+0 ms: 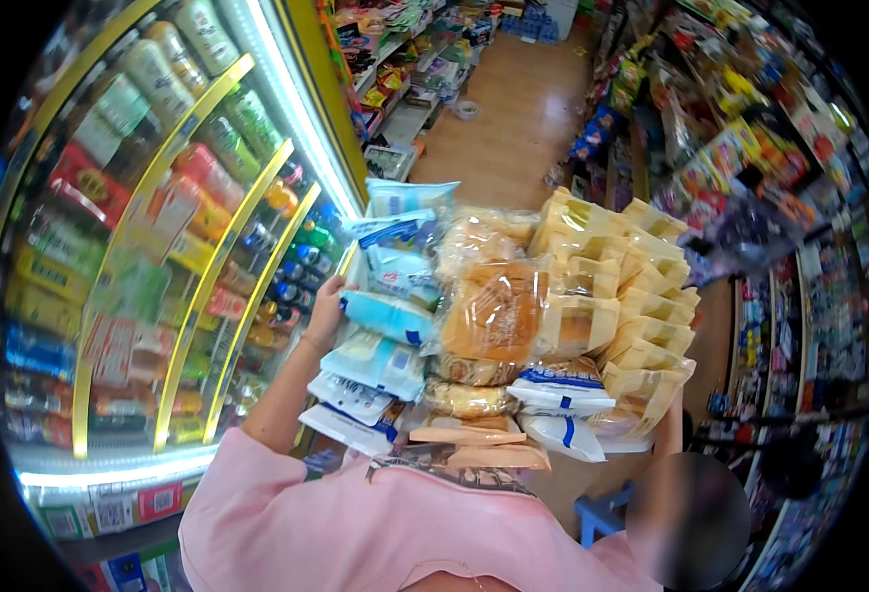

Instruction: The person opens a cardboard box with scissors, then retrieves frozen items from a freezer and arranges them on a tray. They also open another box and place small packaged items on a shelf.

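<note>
My left hand (329, 307) grips the left side of a white tray (624, 447), which is heaped with packaged bread. Light-blue and white packets (375, 362) lean in a row along the left. Clear-wrapped buns (492, 311) fill the middle, one large bun on top. To the right stand several cream paper bags with windows (645, 325). Nearest my body lie peach-edged packets (471, 436) and white-and-blue packets (564, 399). My right forearm (667, 429) reaches up to the tray's right side, where the bags hide my right hand.
A lit drinks cooler (183, 251) with yellow shelf edges stands close on the left. Ahead, a wooden floor aisle (523, 111) runs between snack shelves (405, 81) and hanging packets (745, 148). A blue stool (601, 514) is low at the right. A tape roll (466, 110) lies on the floor.
</note>
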The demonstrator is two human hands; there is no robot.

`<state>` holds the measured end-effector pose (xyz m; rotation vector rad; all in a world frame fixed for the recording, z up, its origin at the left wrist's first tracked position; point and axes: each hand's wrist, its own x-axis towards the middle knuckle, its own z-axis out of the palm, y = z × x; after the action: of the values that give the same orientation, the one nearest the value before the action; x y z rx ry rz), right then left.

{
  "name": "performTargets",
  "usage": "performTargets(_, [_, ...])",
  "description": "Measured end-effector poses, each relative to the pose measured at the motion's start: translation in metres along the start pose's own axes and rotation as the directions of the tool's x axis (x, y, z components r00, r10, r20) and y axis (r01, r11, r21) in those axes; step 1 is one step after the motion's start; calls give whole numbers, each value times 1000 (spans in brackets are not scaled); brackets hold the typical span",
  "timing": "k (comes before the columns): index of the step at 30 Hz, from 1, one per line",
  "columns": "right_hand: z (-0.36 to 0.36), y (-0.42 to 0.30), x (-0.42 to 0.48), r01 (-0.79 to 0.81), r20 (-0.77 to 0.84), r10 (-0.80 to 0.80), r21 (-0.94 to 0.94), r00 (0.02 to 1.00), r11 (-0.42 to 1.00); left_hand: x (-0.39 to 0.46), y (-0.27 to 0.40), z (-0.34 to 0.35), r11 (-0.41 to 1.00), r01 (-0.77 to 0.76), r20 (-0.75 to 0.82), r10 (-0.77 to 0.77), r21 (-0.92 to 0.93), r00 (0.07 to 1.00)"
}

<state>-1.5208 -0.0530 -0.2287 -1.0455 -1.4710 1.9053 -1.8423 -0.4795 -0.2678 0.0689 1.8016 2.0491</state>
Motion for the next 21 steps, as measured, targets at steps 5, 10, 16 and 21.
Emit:
performTargets(5, [50, -30, 165, 7, -9, -7, -13, 1000, 1000, 151, 34, 59, 1000, -29, -59, 29, 7, 998])
performTargets(10, [88, -51, 296, -62, 10, 63, -65, 998, 996, 261, 50, 90, 998, 21, -151, -30, -62, 988])
performTargets(16, [149, -43, 477, -136, 74, 145, -116, 987, 984, 418, 41, 125, 999, -32, -164, 30, -10, 986])
performTargets(21, [193, -21, 596, -213, 73, 230, -186, 971, 959, 539, 19, 131, 996, 48, -198, -32, 73, 980])
